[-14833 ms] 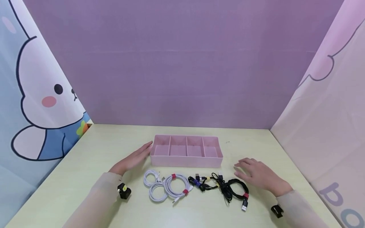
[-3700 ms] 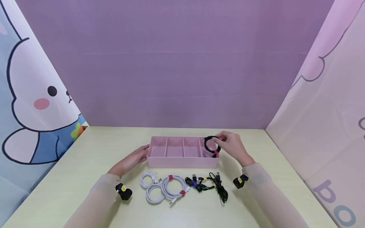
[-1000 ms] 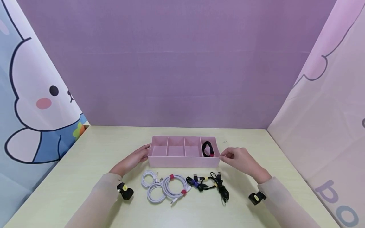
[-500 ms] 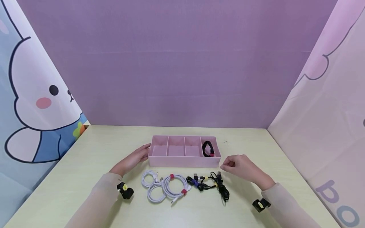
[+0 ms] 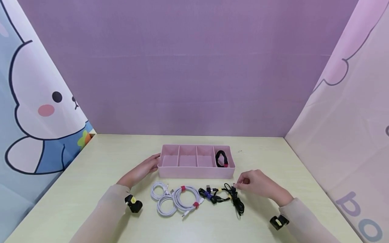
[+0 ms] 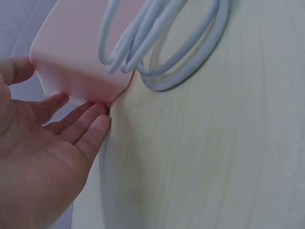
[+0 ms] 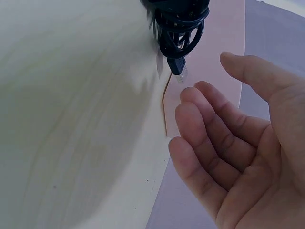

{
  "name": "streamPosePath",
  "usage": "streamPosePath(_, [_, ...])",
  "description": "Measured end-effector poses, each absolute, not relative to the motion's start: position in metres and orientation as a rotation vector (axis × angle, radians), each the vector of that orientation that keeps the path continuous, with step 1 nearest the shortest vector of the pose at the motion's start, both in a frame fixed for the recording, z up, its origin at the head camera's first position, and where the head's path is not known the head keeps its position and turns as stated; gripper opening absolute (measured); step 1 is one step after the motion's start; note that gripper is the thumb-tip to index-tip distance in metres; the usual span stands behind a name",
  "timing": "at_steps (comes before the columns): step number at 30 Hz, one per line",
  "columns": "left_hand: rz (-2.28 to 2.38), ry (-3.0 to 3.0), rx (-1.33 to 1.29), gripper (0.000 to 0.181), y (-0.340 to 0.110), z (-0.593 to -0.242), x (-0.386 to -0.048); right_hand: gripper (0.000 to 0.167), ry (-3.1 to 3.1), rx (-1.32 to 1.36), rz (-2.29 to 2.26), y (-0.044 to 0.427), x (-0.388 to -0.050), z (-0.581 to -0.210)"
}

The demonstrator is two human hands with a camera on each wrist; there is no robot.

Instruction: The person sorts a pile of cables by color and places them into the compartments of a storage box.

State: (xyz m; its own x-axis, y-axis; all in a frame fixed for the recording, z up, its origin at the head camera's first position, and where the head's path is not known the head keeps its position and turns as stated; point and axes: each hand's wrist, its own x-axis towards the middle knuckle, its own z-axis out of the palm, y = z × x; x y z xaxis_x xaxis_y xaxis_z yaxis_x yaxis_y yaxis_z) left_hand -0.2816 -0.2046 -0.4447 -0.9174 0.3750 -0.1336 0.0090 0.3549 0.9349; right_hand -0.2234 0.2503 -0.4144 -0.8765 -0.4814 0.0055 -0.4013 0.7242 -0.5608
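Right hand has slid from just off the front corner of the pink box down to the black cable bundle since half a second ago, fingertips now right by its plug; box and cables look unmoved to me. One black coil sits in the rightmost compartment, so from my end I'd call the work barely started; the bundle, a blue-tied black cable and the white coils all lie on the table in front of the box. Grip-wise, my right wrist feed shows thumb and fingers apart, fingers loosely bent, holding nothing; I see a small gap to the plug there. Left hand has fingers spread against the box's left end, touching it, not clamping.
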Motion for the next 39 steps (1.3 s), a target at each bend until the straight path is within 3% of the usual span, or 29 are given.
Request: streamPosePath(39, [1.625, 2.268, 0.38, 0.059, -0.206, -0.443, -0.279, 0.035, 2.636, -0.834, -0.762, 0.249, -0.209, -0.417])
